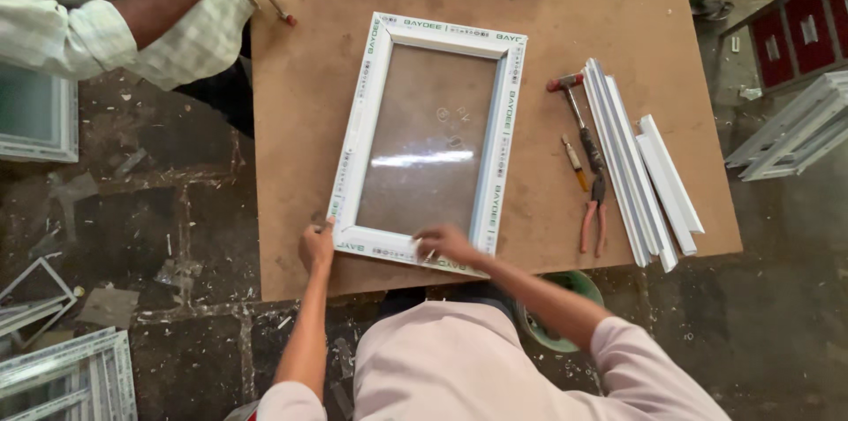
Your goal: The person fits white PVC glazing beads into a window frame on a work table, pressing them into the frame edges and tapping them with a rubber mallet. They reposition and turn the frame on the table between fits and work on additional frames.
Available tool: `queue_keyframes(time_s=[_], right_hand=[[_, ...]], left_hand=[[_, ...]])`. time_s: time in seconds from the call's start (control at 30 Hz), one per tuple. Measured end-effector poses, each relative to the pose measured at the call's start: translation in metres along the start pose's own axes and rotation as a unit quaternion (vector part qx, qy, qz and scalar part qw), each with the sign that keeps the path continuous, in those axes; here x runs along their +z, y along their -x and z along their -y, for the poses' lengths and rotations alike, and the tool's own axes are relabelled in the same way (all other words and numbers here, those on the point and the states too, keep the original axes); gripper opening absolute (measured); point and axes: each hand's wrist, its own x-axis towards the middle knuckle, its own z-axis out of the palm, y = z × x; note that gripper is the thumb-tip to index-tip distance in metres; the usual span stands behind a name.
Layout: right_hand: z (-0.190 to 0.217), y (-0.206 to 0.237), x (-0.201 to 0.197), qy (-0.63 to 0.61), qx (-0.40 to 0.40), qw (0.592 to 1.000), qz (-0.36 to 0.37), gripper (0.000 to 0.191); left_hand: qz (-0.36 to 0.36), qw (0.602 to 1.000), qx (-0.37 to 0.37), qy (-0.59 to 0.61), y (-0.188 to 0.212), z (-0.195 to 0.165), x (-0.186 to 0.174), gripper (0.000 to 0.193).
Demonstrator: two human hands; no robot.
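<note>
The white glazed window frame (428,140) lies flat at centre frame on the brown worktable (300,121). Step in hand, as judged: seating the near bottom rail. The left hand (316,246) grips the lower-left corner, fingers curled. The right hand (449,244) presses the rail, fingers spread flat, grasping nothing. Both arms reach up from the lower frame. Next move calls for even pressure along the rail.
</note>
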Motion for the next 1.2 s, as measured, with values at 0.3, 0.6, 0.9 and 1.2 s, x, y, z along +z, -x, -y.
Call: queue_keyframes(time_s=[0.3, 0.6, 0.9, 1.2], right_hand=[[0.083, 0.001, -0.137, 0.738, -0.224, 0.626, -0.112, 0.082], [0.12, -0.011, -0.15, 0.77, -0.225, 0.597, 0.003, 0.08], [0.075, 0.001, -0.135, 0.705, -0.317, 0.632, -0.061, 0.076], [0.064, -0.002, -0.125, 0.682, -0.268, 0.677, -0.075, 0.064]], left_hand=[[-0.276, 0.934, 0.226, -0.017, -0.031, -0.042, -0.04, 0.023], [0.292, 0.802, 0.491, -0.176, 0.181, -0.034, 0.119, 0.104], [0.147, 0.898, 0.395, -0.129, 0.184, -0.009, 0.129, 0.126], [0.182, 0.843, 0.463, -0.203, 0.161, -0.028, 0.109, 0.083]])
